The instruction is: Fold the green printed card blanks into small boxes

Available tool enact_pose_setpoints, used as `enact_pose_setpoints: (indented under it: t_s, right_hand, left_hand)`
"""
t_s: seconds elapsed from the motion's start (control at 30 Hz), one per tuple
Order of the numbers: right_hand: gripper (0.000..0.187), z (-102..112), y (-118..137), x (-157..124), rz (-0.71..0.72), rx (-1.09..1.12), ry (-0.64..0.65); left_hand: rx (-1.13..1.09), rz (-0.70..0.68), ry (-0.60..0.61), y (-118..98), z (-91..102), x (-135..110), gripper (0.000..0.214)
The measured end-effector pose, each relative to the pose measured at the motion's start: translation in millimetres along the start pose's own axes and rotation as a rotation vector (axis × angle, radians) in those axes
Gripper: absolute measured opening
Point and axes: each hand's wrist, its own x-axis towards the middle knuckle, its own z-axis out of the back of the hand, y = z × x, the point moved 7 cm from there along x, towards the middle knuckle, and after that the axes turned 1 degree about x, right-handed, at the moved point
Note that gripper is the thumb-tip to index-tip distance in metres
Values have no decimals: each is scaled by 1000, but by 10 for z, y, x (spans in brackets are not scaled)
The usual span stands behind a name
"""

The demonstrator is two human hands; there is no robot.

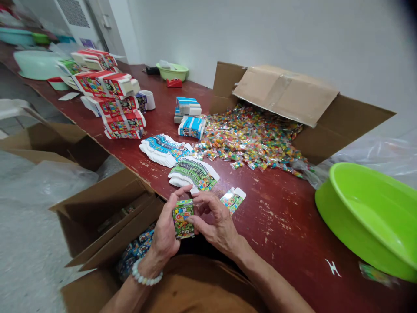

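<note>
A small green printed box (183, 218) is held upright between both hands at the near table edge. My left hand (167, 230), with a pale bead bracelet on its wrist, wraps round the box's left side. The fingers of my right hand (213, 219) are pinched on its right side and top. Just beyond, a flat unfolded green box (233, 199) lies on the table. Fanned stacks of flat green boxes (194, 173) and blue boxes (164, 149) lie further out.
Small wrapped candies (250, 141) spill from a tipped cardboard carton (286, 93) onto the dark red table (280, 217). A lime basin (371, 215) sits at the right. Red boxes (114, 102) are stacked at the far left. An open carton (107, 217) with filled boxes stands below the table edge.
</note>
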Motion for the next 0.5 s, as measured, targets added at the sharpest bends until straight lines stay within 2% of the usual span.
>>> enact_pose_setpoints:
  t_s: [0.17, 0.23, 0.3, 0.37, 0.43, 0.5]
  right_hand:
    - [23, 60, 169, 62, 166, -215, 107]
    - [18, 85, 186, 126, 172, -240, 173]
    - [12, 80, 138, 185, 95, -156, 239]
    - [15, 41, 24, 207, -71, 62, 268]
    - [24, -26, -109, 171, -260, 347, 233]
    - [39, -71, -204, 112, -365, 506, 157]
  left_hand:
    - [120, -25, 5, 3, 6, -16, 50]
    - [163, -39, 2, -11, -8, -10, 49]
    - [168, -35, 15, -20, -34, 4, 49]
    - [146, -10, 49, -20, -61, 17, 50]
    - [131, 10, 80, -22, -71, 21, 50]
    - [145, 13, 97, -30, -59, 21, 49]
